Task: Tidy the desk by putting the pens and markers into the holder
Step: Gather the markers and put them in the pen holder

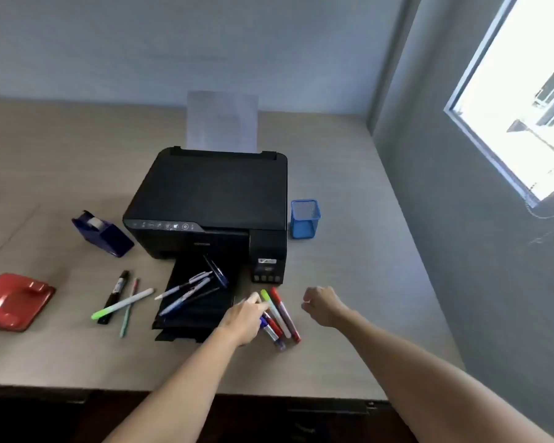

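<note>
A blue mesh holder [305, 219] stands to the right of the printer and looks empty. Several markers [282, 318], red, green-capped and blue, lie bunched on the desk in front of the printer. My left hand [245, 318] rests on this bunch, fingers touching the markers; whether it grips one I cannot tell. My right hand [322, 305] hovers just right of them, loosely curled and holding nothing. Several pens [194, 290] lie on the printer's output tray. Further left lie a black marker [114, 297], a green-tipped white pen [122, 303] and a thin green-and-red pen [128, 306].
A black printer [211, 199] with paper in its feed fills the middle of the desk. A blue tape dispenser [101, 233] sits to its left and a red hole punch [15, 300] at the far left. The desk's front edge [205, 393] is near me, a wall on the right.
</note>
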`<action>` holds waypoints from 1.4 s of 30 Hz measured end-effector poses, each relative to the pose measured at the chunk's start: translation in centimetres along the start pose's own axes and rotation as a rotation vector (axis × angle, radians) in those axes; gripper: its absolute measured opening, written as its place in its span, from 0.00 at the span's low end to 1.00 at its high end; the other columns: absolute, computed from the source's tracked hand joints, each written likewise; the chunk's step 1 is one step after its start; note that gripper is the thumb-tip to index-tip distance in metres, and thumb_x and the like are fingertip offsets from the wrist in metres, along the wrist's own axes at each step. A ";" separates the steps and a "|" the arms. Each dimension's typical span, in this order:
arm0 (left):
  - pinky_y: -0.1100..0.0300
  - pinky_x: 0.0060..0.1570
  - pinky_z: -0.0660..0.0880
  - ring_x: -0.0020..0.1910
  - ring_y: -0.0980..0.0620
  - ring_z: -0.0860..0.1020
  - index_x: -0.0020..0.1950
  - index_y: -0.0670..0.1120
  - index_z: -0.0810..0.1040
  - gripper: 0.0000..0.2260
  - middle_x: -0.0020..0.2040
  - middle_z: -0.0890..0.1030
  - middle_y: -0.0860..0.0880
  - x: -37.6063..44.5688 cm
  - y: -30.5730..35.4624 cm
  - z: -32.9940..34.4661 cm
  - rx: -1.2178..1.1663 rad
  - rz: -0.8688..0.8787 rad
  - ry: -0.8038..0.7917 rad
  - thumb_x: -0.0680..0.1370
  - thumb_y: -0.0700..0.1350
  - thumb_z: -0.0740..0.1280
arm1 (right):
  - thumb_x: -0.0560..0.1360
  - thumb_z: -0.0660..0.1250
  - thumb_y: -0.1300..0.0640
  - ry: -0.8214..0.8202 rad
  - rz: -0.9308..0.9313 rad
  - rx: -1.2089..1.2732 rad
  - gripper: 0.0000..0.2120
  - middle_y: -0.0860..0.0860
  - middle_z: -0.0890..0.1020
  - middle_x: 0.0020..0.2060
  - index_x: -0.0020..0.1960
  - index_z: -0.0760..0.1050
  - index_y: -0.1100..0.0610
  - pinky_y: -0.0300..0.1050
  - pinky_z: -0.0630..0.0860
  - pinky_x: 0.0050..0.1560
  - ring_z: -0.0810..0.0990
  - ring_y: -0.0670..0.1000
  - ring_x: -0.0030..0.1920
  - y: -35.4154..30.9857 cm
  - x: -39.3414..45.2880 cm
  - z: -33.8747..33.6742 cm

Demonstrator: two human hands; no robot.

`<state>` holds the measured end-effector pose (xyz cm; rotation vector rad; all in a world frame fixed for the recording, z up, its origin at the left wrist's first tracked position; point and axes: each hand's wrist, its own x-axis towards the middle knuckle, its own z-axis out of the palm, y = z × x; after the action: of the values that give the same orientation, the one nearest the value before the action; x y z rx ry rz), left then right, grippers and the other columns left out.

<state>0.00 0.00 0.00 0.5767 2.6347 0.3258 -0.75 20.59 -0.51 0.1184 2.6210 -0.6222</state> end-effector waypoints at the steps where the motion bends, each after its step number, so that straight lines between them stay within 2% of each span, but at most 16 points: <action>1: 0.47 0.54 0.76 0.59 0.41 0.76 0.64 0.50 0.73 0.18 0.64 0.70 0.45 0.1 0.4 0.7 0.046 -0.033 -0.041 0.77 0.36 0.59 | 0.79 0.63 0.56 -0.026 0.010 0.023 0.12 0.59 0.82 0.53 0.57 0.77 0.62 0.48 0.80 0.51 0.81 0.57 0.50 -0.1 0.4 0.6; 4: 0.47 0.57 0.73 0.63 0.38 0.73 0.68 0.51 0.69 0.21 0.71 0.64 0.42 -0.4 1.6 2.1 0.103 -0.105 -0.103 0.77 0.34 0.59 | 0.78 0.64 0.56 -0.034 0.020 0.059 0.12 0.61 0.82 0.52 0.55 0.78 0.63 0.51 0.80 0.50 0.81 0.60 0.49 -0.9 1.4 1.4; 8: 0.47 0.54 0.73 0.61 0.37 0.73 0.62 0.48 0.73 0.13 0.69 0.65 0.41 -0.5 1.1 3.6 0.169 -0.134 -0.049 0.79 0.40 0.59 | 0.77 0.63 0.55 -0.052 0.045 0.066 0.12 0.60 0.81 0.51 0.54 0.77 0.62 0.48 0.78 0.44 0.81 0.61 0.49 -2.5 3.1 1.9; 10: 0.48 0.49 0.75 0.59 0.38 0.74 0.57 0.46 0.76 0.10 0.65 0.69 0.41 -0.8 0.6 4.5 0.167 -0.132 -0.019 0.77 0.39 0.62 | 0.77 0.62 0.54 -0.055 0.054 0.020 0.12 0.60 0.80 0.51 0.53 0.75 0.61 0.51 0.79 0.45 0.81 0.62 0.49 -2.9 4.0 2.6; 13: 0.54 0.31 0.77 0.44 0.45 0.82 0.38 0.48 0.79 0.05 0.47 0.78 0.45 -1.4 0.1 5.3 0.293 -0.082 0.037 0.66 0.44 0.73 | 0.78 0.58 0.56 -0.044 0.063 -0.042 0.11 0.62 0.80 0.53 0.54 0.73 0.62 0.51 0.76 0.48 0.80 0.65 0.54 -3.1 4.5 3.7; 15: 0.55 0.34 0.77 0.44 0.48 0.81 0.41 0.49 0.78 0.03 0.46 0.80 0.48 -1.5 -0.3 6.4 0.240 -0.041 0.162 0.70 0.43 0.66 | 0.79 0.57 0.51 -0.030 0.095 -0.002 0.16 0.62 0.79 0.55 0.56 0.73 0.63 0.53 0.76 0.52 0.78 0.65 0.57 -2.4 4.4 4.0; 16: 0.54 0.39 0.77 0.46 0.47 0.80 0.46 0.47 0.77 0.06 0.48 0.80 0.48 -1.4 -0.2 6.7 0.124 -0.043 0.202 0.72 0.40 0.62 | 0.80 0.56 0.51 -0.030 0.113 0.002 0.17 0.62 0.78 0.56 0.57 0.72 0.63 0.54 0.75 0.54 0.77 0.65 0.58 -1.9 4.4 4.2; 18: 0.52 0.45 0.76 0.50 0.43 0.79 0.53 0.43 0.73 0.06 0.51 0.80 0.44 -0.6 0.6 6.1 -0.214 -0.176 0.283 0.77 0.38 0.61 | 0.79 0.54 0.61 -0.054 0.131 0.011 0.13 0.63 0.76 0.57 0.60 0.70 0.64 0.56 0.75 0.55 0.76 0.65 0.58 -0.7 4.3 3.8; 21: 0.52 0.44 0.72 0.52 0.39 0.79 0.54 0.40 0.69 0.07 0.50 0.78 0.40 1.4 1.9 4.0 -0.636 -0.595 0.377 0.81 0.42 0.56 | 0.76 0.54 0.66 -0.079 0.192 0.092 0.13 0.61 0.75 0.48 0.60 0.67 0.64 0.51 0.74 0.42 0.76 0.61 0.46 1.0 4.0 3.0; 23: 0.53 0.42 0.71 0.53 0.37 0.79 0.55 0.38 0.70 0.10 0.53 0.79 0.37 2.8 2.3 3.0 -0.784 -0.813 0.367 0.80 0.45 0.58 | 0.76 0.55 0.64 -0.066 0.208 0.150 0.12 0.60 0.75 0.46 0.59 0.68 0.63 0.47 0.72 0.38 0.74 0.58 0.42 1.6 3.5 2.8; 25: 0.52 0.45 0.75 0.53 0.38 0.80 0.54 0.38 0.73 0.14 0.55 0.81 0.38 3.9 2.3 2.7 -0.759 -0.909 0.282 0.77 0.49 0.63 | 0.76 0.58 0.62 -0.052 0.196 0.171 0.10 0.59 0.76 0.45 0.55 0.71 0.63 0.44 0.71 0.35 0.74 0.57 0.39 1.6 3.0 2.9; 29: 0.51 0.48 0.79 0.53 0.39 0.82 0.54 0.39 0.79 0.12 0.55 0.82 0.40 4.7 2.3 3.2 -0.584 -0.885 0.115 0.75 0.45 0.67 | 0.74 0.63 0.58 -0.014 0.135 0.184 0.08 0.57 0.78 0.41 0.49 0.74 0.62 0.51 0.77 0.41 0.77 0.58 0.40 0.4 2.7 3.7; 33: 0.50 0.53 0.76 0.58 0.40 0.78 0.62 0.38 0.73 0.15 0.61 0.77 0.39 4.4 2.6 3.5 -0.513 -0.807 0.057 0.78 0.43 0.64 | 0.74 0.68 0.47 -0.014 0.120 0.167 0.15 0.57 0.79 0.43 0.48 0.72 0.59 0.49 0.75 0.39 0.79 0.60 0.42 -2.0 3.3 4.6; 35: 0.51 0.54 0.74 0.60 0.40 0.77 0.63 0.37 0.71 0.15 0.62 0.75 0.38 3.7 2.8 3.4 -0.494 -0.759 0.028 0.79 0.43 0.61 | 0.74 0.67 0.47 -0.013 0.091 0.065 0.16 0.58 0.80 0.47 0.52 0.72 0.59 0.47 0.72 0.40 0.80 0.61 0.47 -2.7 3.7 4.9; 38: 0.54 0.43 0.72 0.52 0.40 0.79 0.59 0.38 0.69 0.11 0.55 0.78 0.39 1.9 2.7 2.6 -0.566 -0.684 -0.005 0.80 0.44 0.58 | 0.79 0.61 0.52 -0.035 0.034 -0.062 0.12 0.58 0.79 0.53 0.56 0.70 0.60 0.50 0.74 0.44 0.80 0.61 0.52 -2.2 3.8 5.3; 42: 0.58 0.36 0.68 0.36 0.51 0.73 0.48 0.43 0.69 0.07 0.41 0.76 0.49 -0.2 2.4 -0.1 -0.718 -0.530 -0.044 0.80 0.46 0.56 | 0.79 0.54 0.62 -0.104 0.024 -0.135 0.06 0.61 0.76 0.56 0.53 0.68 0.60 0.52 0.73 0.49 0.76 0.63 0.56 1.4 3.9 3.8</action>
<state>0.92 2.06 0.94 -0.3341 2.2767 0.9927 -2.43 20.09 -5.82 0.0734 2.5483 -0.4300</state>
